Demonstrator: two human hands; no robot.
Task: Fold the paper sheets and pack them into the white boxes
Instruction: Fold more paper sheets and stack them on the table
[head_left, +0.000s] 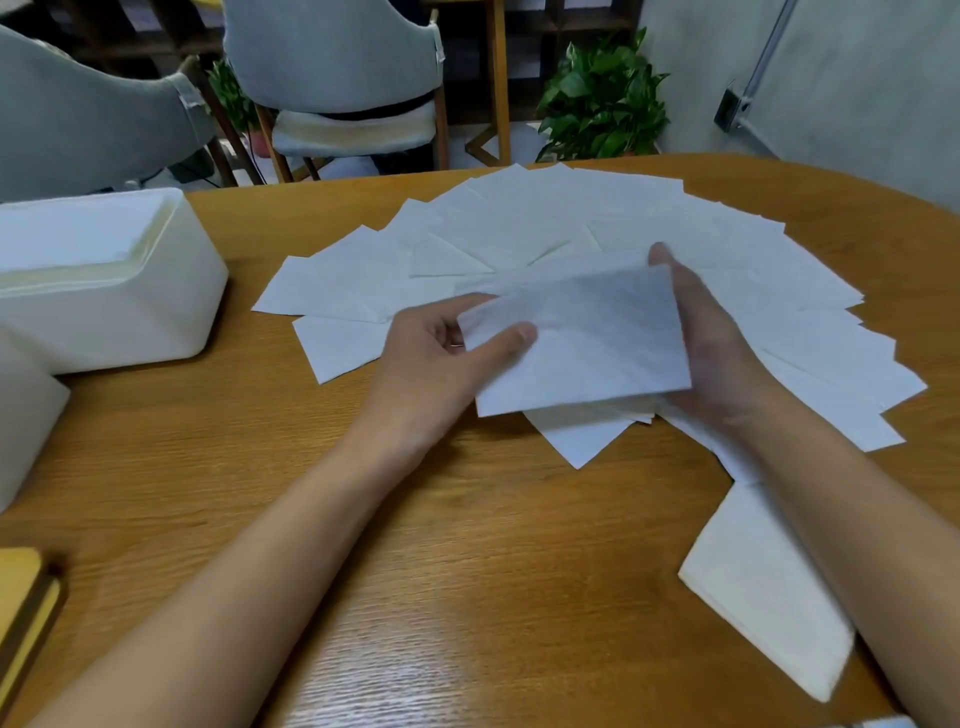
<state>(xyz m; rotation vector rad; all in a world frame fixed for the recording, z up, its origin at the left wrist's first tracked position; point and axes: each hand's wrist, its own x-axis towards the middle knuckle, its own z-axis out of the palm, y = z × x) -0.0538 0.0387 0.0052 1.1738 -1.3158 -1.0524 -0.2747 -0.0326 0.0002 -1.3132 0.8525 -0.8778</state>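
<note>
Both the left hand (441, 348) and right hand (711, 358) grasp 1 paper sheet (587, 348) above the fanned sheets (545, 223)

A wooden table (467, 571) spreads beneath the left hand (441, 343) and the right hand (711, 353). A grey chair (332, 52) stands well beyond the left hand, with a second chair (78, 119) further left. A leafy plant (602, 98) stands beyond the right hand. A yellow book (21, 608) lies nearer than the left hand, far to its left.
</note>
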